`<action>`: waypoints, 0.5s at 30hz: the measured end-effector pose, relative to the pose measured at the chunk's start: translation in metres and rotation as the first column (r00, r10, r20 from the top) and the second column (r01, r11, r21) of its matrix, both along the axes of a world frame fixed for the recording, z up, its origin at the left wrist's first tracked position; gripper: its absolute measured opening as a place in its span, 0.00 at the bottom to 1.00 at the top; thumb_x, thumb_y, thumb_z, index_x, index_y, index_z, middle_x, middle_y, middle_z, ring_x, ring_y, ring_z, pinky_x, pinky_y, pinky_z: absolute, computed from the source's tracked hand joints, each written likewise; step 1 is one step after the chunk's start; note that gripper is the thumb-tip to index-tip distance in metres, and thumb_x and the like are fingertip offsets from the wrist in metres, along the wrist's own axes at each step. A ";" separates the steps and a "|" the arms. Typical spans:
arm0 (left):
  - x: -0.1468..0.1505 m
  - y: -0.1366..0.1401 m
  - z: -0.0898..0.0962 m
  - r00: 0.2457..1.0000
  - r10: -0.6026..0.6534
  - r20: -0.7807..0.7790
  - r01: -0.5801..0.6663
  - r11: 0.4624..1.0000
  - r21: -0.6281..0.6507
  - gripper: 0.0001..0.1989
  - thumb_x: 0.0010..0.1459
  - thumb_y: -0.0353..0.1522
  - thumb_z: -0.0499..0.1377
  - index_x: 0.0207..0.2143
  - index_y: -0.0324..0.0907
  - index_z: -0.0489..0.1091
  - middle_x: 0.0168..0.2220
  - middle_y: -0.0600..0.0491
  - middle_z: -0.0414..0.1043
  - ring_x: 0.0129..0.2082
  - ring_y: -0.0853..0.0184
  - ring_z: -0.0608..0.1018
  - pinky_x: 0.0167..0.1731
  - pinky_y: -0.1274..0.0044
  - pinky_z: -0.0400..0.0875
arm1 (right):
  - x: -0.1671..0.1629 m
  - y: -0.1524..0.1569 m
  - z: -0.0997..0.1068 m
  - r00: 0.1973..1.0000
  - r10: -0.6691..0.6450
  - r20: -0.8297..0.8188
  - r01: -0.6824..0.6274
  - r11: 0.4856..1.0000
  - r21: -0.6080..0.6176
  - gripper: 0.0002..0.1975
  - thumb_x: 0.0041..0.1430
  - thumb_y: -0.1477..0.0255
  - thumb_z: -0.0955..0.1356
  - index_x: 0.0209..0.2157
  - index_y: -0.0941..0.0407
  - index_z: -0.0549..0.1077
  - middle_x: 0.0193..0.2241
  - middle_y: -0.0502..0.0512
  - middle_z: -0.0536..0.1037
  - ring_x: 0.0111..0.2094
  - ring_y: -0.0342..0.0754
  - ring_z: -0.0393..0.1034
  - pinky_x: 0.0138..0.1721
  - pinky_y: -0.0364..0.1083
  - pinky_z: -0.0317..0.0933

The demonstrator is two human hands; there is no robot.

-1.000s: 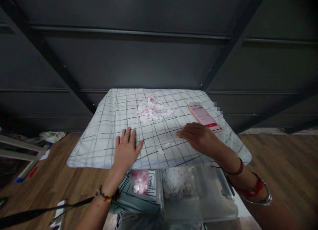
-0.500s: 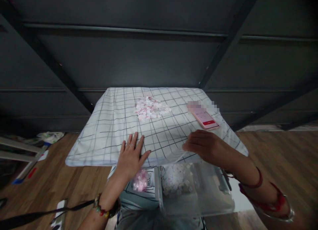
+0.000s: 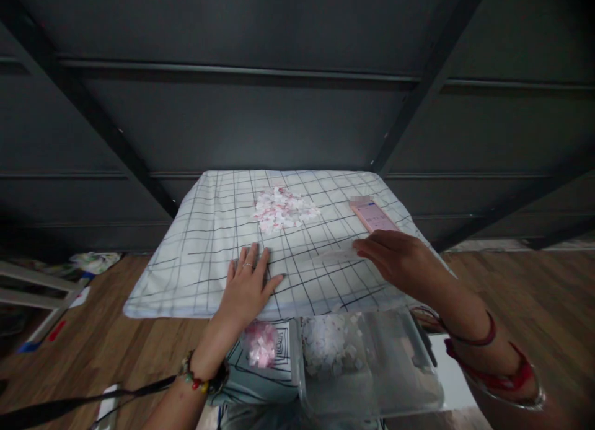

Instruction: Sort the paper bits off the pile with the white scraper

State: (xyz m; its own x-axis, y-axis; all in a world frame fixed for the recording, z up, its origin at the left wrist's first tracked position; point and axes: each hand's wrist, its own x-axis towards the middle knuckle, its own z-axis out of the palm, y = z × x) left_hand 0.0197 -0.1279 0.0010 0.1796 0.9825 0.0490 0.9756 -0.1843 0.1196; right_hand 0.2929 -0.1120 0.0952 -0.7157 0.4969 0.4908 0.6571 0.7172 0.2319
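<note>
My left hand [image 3: 248, 281] lies flat on the checked cloth [image 3: 186, 275], fingers spread and a ring on one finger. My right hand [image 3: 395, 259] is closed on one end of a thin, clear plastic piece [image 3: 332, 255], perhaps a small bag; its exact kind is hard to make out. That piece stretches left from my fingers, low over the cloth. Beyond my hands a pile of small white and pink paper pieces [image 3: 283, 208] is heaped on the cloth. A pink phone [image 3: 372, 214] lies behind my right hand, which covers its near end.
Below the table's front edge stands a clear plastic box [image 3: 395, 380] with white scraps [image 3: 328, 340] in its left part. Left of it are shiny pink pieces [image 3: 263, 346]. Dark panels [image 3: 260, 120] rise behind the table. A black strap [image 3: 93, 402] runs to my left wrist.
My right hand has moved forward, away from the table's front edge, drawing the clear plastic piece over the cloth. It now covers part of the phone. My left hand stays in place.
</note>
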 end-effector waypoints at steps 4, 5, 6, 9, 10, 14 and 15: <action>0.004 0.007 -0.001 1.000 -0.009 0.011 0.008 1.000 0.029 0.30 0.62 0.47 0.48 0.61 0.38 0.53 0.63 0.39 0.46 0.62 0.48 0.50 0.54 0.55 0.53 | 0.003 -0.013 -0.006 0.999 0.021 0.031 -0.019 0.997 -0.072 0.11 0.60 0.80 0.59 0.30 0.58 0.71 0.21 0.51 0.72 0.23 0.42 0.65 0.26 0.43 0.59; 0.008 0.008 -0.001 1.000 -0.024 0.011 0.023 0.999 0.028 0.30 0.62 0.47 0.48 0.60 0.38 0.53 0.63 0.39 0.46 0.62 0.48 0.50 0.54 0.55 0.53 | 0.005 -0.019 -0.008 0.999 0.026 0.024 -0.024 0.997 -0.075 0.11 0.60 0.80 0.59 0.31 0.59 0.71 0.21 0.51 0.72 0.24 0.43 0.65 0.26 0.43 0.59; 0.012 0.007 -0.002 0.999 -0.045 0.011 0.044 0.999 0.022 0.30 0.62 0.46 0.48 0.60 0.37 0.53 0.63 0.39 0.46 0.62 0.48 0.49 0.55 0.56 0.53 | 0.007 -0.025 -0.010 0.999 0.029 0.020 -0.028 0.997 -0.076 0.10 0.59 0.80 0.59 0.31 0.59 0.71 0.21 0.52 0.72 0.24 0.43 0.65 0.27 0.43 0.59; 0.029 0.003 -0.002 0.989 -0.145 0.012 0.145 0.989 -0.022 0.30 0.62 0.46 0.49 0.60 0.37 0.53 0.63 0.40 0.45 0.63 0.50 0.48 0.56 0.57 0.51 | 0.011 -0.046 -0.011 0.999 0.019 0.026 -0.017 0.996 -0.087 0.10 0.58 0.82 0.60 0.31 0.60 0.71 0.21 0.52 0.72 0.25 0.44 0.65 0.28 0.44 0.60; 0.035 0.001 -0.002 0.984 -0.177 0.009 0.177 0.983 -0.039 0.30 0.62 0.46 0.50 0.60 0.38 0.53 0.64 0.40 0.44 0.63 0.50 0.48 0.56 0.57 0.51 | 0.012 -0.051 -0.012 1.000 0.016 0.025 -0.013 0.996 -0.085 0.10 0.57 0.83 0.59 0.31 0.59 0.71 0.22 0.52 0.72 0.25 0.44 0.65 0.28 0.44 0.60; 0.051 -0.004 -0.002 0.976 -0.216 -0.022 0.213 0.974 -0.081 0.29 0.62 0.44 0.51 0.61 0.38 0.53 0.63 0.40 0.44 0.62 0.49 0.49 0.56 0.56 0.49 | 0.015 -0.067 -0.010 1.000 0.007 0.004 -0.007 0.994 -0.105 0.11 0.57 0.84 0.59 0.30 0.59 0.70 0.20 0.50 0.70 0.24 0.43 0.63 0.27 0.43 0.59; 0.051 -0.005 -0.002 0.976 -0.215 -0.027 0.212 0.974 -0.082 0.29 0.62 0.43 0.51 0.61 0.38 0.53 0.63 0.40 0.44 0.62 0.49 0.49 0.56 0.56 0.50 | 0.017 -0.068 -0.009 1.000 0.006 -0.002 -0.007 0.994 -0.110 0.10 0.57 0.83 0.60 0.30 0.59 0.70 0.19 0.50 0.70 0.23 0.42 0.63 0.26 0.43 0.59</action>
State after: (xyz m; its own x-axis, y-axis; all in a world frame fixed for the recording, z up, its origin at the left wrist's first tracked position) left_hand 0.0712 -0.1324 -0.0010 0.3856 0.9219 -0.0370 0.9187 -0.3800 0.1079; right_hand 0.3094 -0.1802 0.0865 -0.7184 0.5432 0.4346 0.6526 0.7425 0.1508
